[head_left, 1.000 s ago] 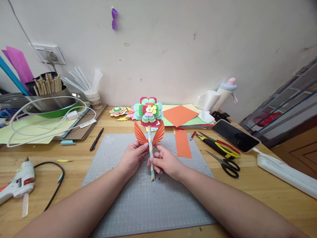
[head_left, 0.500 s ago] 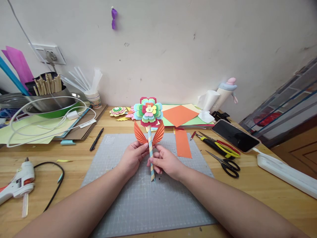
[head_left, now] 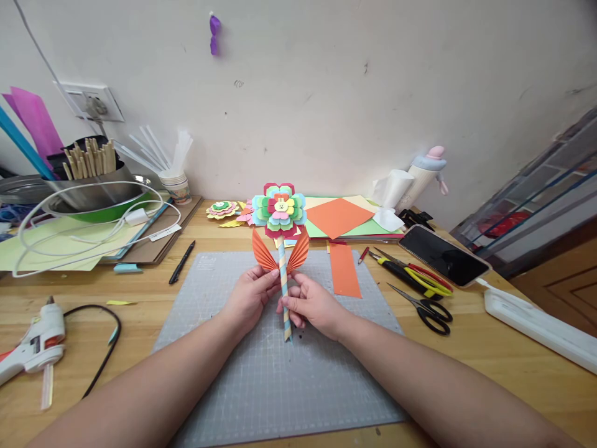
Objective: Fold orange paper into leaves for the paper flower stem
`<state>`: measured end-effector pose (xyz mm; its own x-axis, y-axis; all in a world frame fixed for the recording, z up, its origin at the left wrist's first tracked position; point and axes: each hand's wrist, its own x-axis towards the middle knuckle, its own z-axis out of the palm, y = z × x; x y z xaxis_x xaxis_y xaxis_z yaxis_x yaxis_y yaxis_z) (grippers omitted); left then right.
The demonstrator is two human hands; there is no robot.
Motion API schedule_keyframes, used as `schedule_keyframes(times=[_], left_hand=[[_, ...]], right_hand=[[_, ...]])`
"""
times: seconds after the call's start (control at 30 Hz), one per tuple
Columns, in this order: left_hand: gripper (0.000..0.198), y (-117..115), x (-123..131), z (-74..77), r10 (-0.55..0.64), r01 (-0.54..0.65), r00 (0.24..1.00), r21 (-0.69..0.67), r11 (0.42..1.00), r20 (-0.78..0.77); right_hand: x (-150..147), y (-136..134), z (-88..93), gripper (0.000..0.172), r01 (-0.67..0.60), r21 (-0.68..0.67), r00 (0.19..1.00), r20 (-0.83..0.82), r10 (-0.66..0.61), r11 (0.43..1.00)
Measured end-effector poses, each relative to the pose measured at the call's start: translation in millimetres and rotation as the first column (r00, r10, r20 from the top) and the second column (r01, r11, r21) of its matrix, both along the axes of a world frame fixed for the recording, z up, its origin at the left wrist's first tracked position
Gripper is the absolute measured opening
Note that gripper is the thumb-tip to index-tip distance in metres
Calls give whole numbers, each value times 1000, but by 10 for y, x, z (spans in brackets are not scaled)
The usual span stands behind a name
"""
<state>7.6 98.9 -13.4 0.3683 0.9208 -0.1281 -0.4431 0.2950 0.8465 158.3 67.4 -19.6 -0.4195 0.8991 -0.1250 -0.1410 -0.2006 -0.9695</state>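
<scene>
A paper flower (head_left: 281,208) with layered red, green, blue and yellow petals and a small face stands upright in front of me. Its stem (head_left: 283,274) is striped blue and beige. Two pleated orange paper leaves (head_left: 265,252) spread from the stem's sides. My left hand (head_left: 252,292) pinches the stem and the base of the left leaf. Lower down, my right hand (head_left: 312,305) is closed round the stem, its thumb across the front and a finger near the right leaf's base. Beneath both hands lies a grey cutting mat (head_left: 224,386).
Orange paper strip (head_left: 345,270), black scissors (head_left: 426,309), pliers (head_left: 405,274) and a phone (head_left: 445,255) lie to the right. On the left are a pen (head_left: 181,262) and a glue gun (head_left: 40,339) with its cable. Coloured paper sheets (head_left: 338,218) sit by the wall.
</scene>
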Motion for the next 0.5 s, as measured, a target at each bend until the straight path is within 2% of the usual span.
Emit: schedule_keyframes(times=[0.27,0.5], left_hand=[[21,2,-1,9,48,-48,999,-8,999,10],[21,29,-14,18,107,-107,994,-12,994,20]], right_hand=[[2,-6,14,41,-13,-2,1000,-1,13,1000],[7,-15,28,57,-28,-36,999,-21,27,999]])
